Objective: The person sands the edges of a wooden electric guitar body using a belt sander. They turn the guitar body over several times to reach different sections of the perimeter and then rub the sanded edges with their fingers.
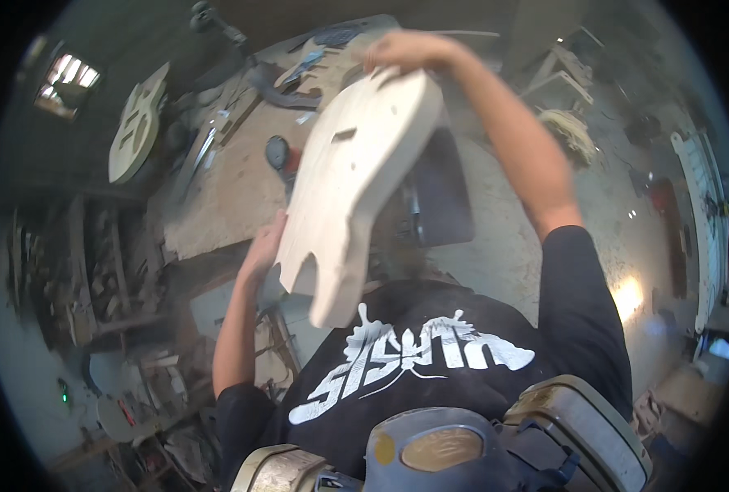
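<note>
Guitar body (348, 172) was tilted at frame centre, right hand (409, 52) gripped its upper end, left hand (263, 244) touched its lower-left edge, grip unclear; outline and slot (344, 134) looked cut, wood bare, finishing presumably left.

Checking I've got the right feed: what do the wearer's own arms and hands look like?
The left hand and right hand are bare, without gloves. No watch or bracelet shows. The left sleeve and right sleeve are black and short, leaving the forearms uncovered.
</note>
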Demonstrator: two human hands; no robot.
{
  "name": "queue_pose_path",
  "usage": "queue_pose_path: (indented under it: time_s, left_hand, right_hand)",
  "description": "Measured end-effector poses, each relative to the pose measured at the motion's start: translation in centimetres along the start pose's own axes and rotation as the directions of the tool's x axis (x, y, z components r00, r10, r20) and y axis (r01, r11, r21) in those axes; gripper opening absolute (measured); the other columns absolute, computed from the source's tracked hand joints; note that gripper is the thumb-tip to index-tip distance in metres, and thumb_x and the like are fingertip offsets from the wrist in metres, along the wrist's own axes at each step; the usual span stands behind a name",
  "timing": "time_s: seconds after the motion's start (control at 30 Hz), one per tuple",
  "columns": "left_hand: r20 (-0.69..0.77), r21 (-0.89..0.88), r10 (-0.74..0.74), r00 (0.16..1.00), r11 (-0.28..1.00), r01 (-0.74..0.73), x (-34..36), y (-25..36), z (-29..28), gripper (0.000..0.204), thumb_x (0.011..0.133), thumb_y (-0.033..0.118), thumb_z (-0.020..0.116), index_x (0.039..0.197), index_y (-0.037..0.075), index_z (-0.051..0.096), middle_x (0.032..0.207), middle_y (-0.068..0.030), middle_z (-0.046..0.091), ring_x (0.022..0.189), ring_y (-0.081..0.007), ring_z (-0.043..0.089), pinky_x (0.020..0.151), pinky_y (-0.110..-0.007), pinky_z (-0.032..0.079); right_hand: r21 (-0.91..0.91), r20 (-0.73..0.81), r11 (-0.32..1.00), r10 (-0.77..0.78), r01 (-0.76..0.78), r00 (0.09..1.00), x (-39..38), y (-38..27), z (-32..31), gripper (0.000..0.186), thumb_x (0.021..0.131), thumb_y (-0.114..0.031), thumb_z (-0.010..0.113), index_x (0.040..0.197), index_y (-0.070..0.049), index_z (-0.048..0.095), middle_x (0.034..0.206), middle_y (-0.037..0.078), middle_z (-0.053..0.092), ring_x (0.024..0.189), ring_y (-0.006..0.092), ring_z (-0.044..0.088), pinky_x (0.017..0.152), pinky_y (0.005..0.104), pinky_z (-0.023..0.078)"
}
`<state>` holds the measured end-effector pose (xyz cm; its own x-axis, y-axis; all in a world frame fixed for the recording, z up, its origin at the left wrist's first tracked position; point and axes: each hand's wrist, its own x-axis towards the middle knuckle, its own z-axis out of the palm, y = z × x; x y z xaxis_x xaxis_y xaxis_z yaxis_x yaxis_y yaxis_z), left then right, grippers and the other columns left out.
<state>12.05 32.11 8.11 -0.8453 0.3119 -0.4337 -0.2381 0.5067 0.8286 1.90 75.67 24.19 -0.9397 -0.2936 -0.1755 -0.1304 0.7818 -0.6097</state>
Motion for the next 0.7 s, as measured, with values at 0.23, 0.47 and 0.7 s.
queue_pose_path:
  time_s: [0.23,0.47,0.7]
  left_hand:
    - [0.449,-0.751,0.359,0.818,0.647,0.128,-1.2,3.2,3.0,0.062,0.101,0.051,0.053,0.132,-0.003,0.059,0.071,-0.0095,0.053,0.043,-0.0208,0.05,0.038,-0.034,0.04]
    - [0.461,-0.841,0.813,0.356,0.273,0.467,1.1,5.3,4.1,0.066,0.104,0.048,0.047,0.144,-0.005,0.042,0.087,-0.0125,0.051,0.062,-0.0223,0.058,0.05,-0.034,0.043]
    - [0.358,-0.716,0.926,0.115,0.194,0.67,3.6,5.3,7.5,0.068,0.104,0.049,0.044,0.15,-0.002,0.04,0.091,-0.0152,0.056,0.068,-0.028,0.065,0.06,-0.043,0.054]
  right_hand:
    - [0.82,-0.433,0.386,-0.065,0.423,0.899,-1.0,-6.4,-3.1,0.066,0.1,-0.062,0.055,0.133,-0.005,0.063,0.115,0.018,0.068,0.101,0.0278,0.07,0.089,0.037,0.059]
    - [0.812,-0.519,0.521,0.436,0.265,0.735,-3.0,-5.2,9.1,0.08,0.102,-0.056,0.058,0.153,0.001,0.037,0.142,0.022,0.053,0.126,0.0294,0.057,0.103,0.042,0.049]
    - [0.937,-0.322,-0.087,0.17,0.339,0.931,-7.1,-9.2,16.1,0.07,0.099,-0.045,0.067,0.147,0.002,0.044,0.139,0.021,0.057,0.122,0.0323,0.06,0.104,0.0522,0.049]
